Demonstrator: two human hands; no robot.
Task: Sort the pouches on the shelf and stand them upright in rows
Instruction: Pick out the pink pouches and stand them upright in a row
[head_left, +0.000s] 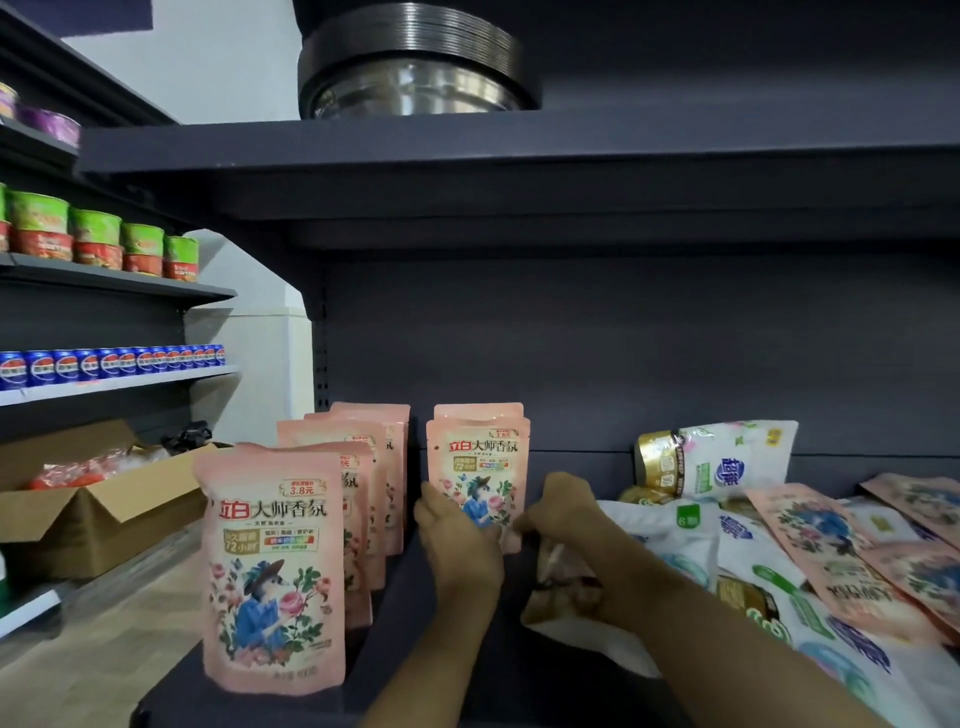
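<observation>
Pink pouch (478, 467) stands upright right ahead of both hands, left hand (457, 540) gripping its left edge, right hand (563, 514) pinching its lower right corner.

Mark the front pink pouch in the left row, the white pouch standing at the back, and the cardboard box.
Front pink pouch (270, 566), head view: middle of its face.
White pouch (727, 457), head view: its printed front.
Cardboard box (104, 525), head view: its front wall.

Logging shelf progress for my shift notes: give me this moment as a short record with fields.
standing row: pink pouches upright at shelf's left
second row: pink pouch upright, another behind it
left hand: holds that pouch's lower left edge
right hand: at its lower right edge
unsorted: pile of white and pink pouches lying flat on the right
</observation>
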